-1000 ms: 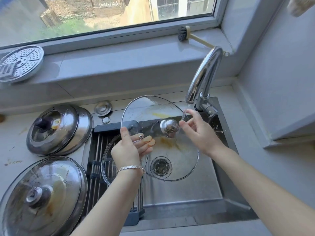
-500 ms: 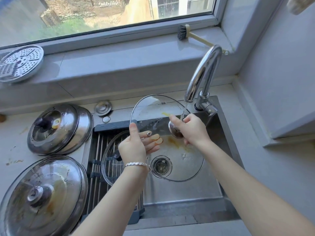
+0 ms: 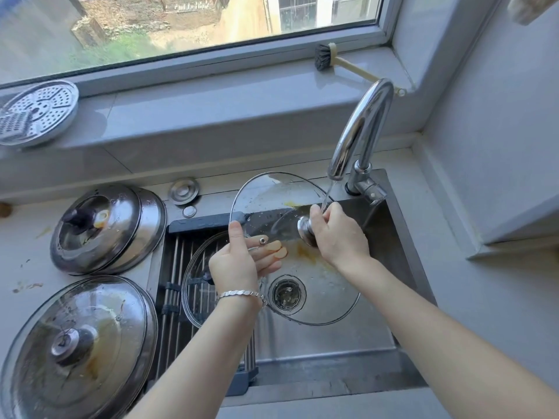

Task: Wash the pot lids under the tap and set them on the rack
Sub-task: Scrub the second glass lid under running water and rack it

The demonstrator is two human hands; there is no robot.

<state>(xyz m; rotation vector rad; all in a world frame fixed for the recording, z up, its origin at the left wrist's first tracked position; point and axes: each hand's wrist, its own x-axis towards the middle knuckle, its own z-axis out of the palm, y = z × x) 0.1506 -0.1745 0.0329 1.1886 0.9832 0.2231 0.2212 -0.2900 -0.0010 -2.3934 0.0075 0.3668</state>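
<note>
Over the sink [image 3: 390, 246]: I hold a glass lid [image 3: 314, 279] tilted on edge under the tap [image 3: 360, 131]; a thin stream runs past my right knuckles.
Left hand [image 3: 239, 261]: closed on the lid's left rim, thumb in front, fingers showing through the glass behind.
Right hand [image 3: 335, 234]: wrapped around the steel knob [image 3: 305, 229], gripping it.
Soil: yellow streaks on the glass below the knob and near the top edge.
Doing it well: I judge the lid should turn by the knob so water crosses every streak; wet glass is slippery, so rim grip stays firm.
Rack [image 3: 181, 267]: lies across the sink's left part; one glass lid already on it [image 3: 196, 282], partly behind my left wrist.
Tabletop [image 3: 24, 252]: two steel lids stacked [image 3: 106, 228], one large dirty lid nearer me [image 3: 78, 346], waiting.
Obstruction: the racked lid takes most of the rack's middle; little free space beside it.
Windowsill: steamer plate [image 3: 36, 111], brush [image 3: 325, 57].
</note>
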